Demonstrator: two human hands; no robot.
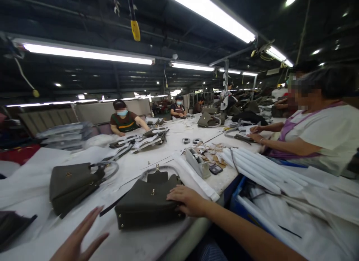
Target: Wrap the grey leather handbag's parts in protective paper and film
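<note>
A dark olive handbag (146, 201) lies on the white table in front of me, its base toward me and its wrapped handle (165, 168) pointing away. My right hand (189, 201) rests on the bag's right side with the fingers stretched over the surface. To the left of the bag, my left hand (81, 236) is raised with thumb and fingers apart, holding nothing. Near its fingertips is a dark strap (113, 205) that runs to the bag. A second olive handbag (71, 186) lies farther left, its handle also wrapped.
A tape dispenser (198, 163) stands beyond the bag, near scattered brown paper pieces (214, 152) and tape rolls (192, 140). A blue crate (241, 193) with white packing material is at right. Co-workers sit around the table, one close at right (305, 141). More bags (150, 139) lie farther back.
</note>
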